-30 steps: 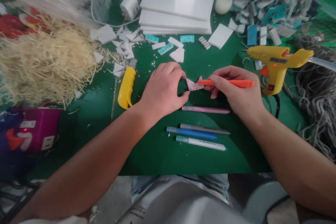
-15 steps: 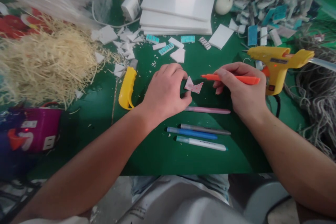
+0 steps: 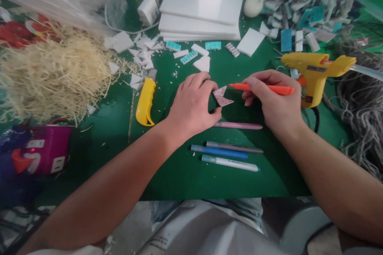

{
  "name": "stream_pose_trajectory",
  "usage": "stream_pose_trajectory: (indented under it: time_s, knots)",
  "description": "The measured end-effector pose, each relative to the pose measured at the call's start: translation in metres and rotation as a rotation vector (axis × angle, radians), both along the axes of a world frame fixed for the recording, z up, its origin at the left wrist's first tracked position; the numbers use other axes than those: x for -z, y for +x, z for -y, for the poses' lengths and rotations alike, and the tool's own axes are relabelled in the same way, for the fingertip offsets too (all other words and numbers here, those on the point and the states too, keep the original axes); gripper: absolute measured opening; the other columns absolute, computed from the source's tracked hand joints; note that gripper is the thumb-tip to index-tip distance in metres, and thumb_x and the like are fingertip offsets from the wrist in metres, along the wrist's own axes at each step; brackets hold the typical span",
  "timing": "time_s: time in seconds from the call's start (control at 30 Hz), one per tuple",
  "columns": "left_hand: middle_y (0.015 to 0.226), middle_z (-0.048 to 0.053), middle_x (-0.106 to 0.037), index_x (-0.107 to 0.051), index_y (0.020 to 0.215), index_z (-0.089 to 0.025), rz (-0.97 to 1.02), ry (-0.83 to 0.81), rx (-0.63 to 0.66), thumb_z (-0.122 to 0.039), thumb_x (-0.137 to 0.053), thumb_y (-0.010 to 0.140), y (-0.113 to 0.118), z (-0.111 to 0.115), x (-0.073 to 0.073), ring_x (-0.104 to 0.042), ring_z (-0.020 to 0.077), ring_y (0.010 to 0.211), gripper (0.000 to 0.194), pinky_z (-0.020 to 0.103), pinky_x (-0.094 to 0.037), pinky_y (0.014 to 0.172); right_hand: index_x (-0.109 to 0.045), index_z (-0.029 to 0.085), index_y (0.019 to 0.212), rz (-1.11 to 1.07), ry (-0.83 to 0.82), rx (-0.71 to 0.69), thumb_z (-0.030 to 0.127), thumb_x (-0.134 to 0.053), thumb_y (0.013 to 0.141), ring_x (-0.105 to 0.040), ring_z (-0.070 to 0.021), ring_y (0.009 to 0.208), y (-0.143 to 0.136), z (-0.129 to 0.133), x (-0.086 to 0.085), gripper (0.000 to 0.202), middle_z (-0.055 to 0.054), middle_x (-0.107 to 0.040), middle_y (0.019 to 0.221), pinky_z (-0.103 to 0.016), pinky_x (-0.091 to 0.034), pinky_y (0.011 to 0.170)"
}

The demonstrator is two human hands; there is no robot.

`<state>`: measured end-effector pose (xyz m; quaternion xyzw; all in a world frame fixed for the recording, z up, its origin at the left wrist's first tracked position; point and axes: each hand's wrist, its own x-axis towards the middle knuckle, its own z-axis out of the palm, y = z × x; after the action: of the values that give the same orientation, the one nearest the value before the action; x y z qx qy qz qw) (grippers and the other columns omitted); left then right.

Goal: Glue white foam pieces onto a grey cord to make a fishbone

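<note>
A small white notched piece with red dots [image 3: 222,97] lies on the green table, its left side between the thumb and forefinger of my left hand [image 3: 195,104]. My right hand [image 3: 273,97] is closed around an orange marker [image 3: 279,89], whose tip points left, just above the dotted piece and apart from it. Below the hands lie a pink marker [image 3: 242,126], a gray marker [image 3: 236,147], a blue marker [image 3: 220,151] and a white marker with teal ends [image 3: 231,163].
A yellow-handled tool [image 3: 145,101] lies left of my left hand. Beyond my right hand is a yellow glue gun [image 3: 315,67]. White boards [image 3: 200,8] are stacked at the back, with straw [image 3: 54,75] at left and gray strands [image 3: 359,99] at right.
The dotted piece has turned clockwise and shifted slightly right along with my left hand. My right hand keeps the orange marker in nearly the same place.
</note>
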<state>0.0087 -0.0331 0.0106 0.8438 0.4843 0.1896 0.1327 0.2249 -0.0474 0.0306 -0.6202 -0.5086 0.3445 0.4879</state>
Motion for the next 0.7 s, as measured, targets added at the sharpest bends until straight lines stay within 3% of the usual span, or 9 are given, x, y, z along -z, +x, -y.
stream_pose_trajectory:
  time_s: [0.13, 0.23, 0.37, 0.7]
  knots:
    - [0.157, 0.022, -0.070, -0.069, 0.135, -0.018, 0.003, -0.006, 0.002, -0.031, -0.082, 0.094, -0.0005, 0.0008, -0.0004, -0.063, 0.0405, 0.154, 0.044, 0.059, -0.052, 0.131, -0.081, 0.027, 0.079, -0.017, -0.034, -0.012, 0.029, -0.090, 0.089, -0.065, -0.0142, 0.052, -0.0006, 0.0009, -0.0013, 0.014, 0.002, -0.076, 0.067, -0.030, -0.058, 0.054]
    - [0.155, 0.020, -0.071, -0.070, 0.126, -0.020, 0.008, -0.006, -0.010, -0.036, -0.085, 0.095, 0.0001, -0.0003, 0.0008, -0.064, 0.0416, 0.152, 0.038, 0.061, -0.053, 0.130, -0.081, 0.027, 0.081, 0.010, -0.029, -0.034, 0.028, -0.092, 0.089, -0.068, -0.0152, 0.054, 0.0002, 0.0007, -0.0015, 0.014, 0.002, -0.077, 0.071, -0.031, -0.060, 0.057]
    - [0.151, 0.018, -0.072, -0.073, 0.122, -0.022, 0.035, 0.006, 0.013, -0.030, -0.078, 0.099, -0.0027, -0.0024, 0.0027, -0.066, 0.0387, 0.151, 0.024, 0.058, -0.054, 0.129, -0.080, 0.026, 0.080, 0.040, -0.035, -0.040, 0.029, -0.092, 0.091, -0.070, -0.0162, 0.054, 0.0013, -0.0006, -0.0010, 0.017, 0.001, -0.077, 0.069, -0.032, -0.061, 0.058]
    - [0.153, 0.018, -0.071, -0.074, 0.126, -0.020, 0.034, -0.001, 0.051, -0.026, -0.077, 0.095, -0.0070, -0.0044, 0.0031, -0.065, 0.0395, 0.152, 0.031, 0.058, -0.053, 0.130, -0.078, 0.023, 0.073, 0.010, -0.053, -0.030, 0.020, -0.083, 0.097, -0.068, -0.0134, 0.049, 0.0008, -0.0020, -0.0018, 0.024, 0.001, -0.078, 0.066, -0.028, -0.060, 0.054]
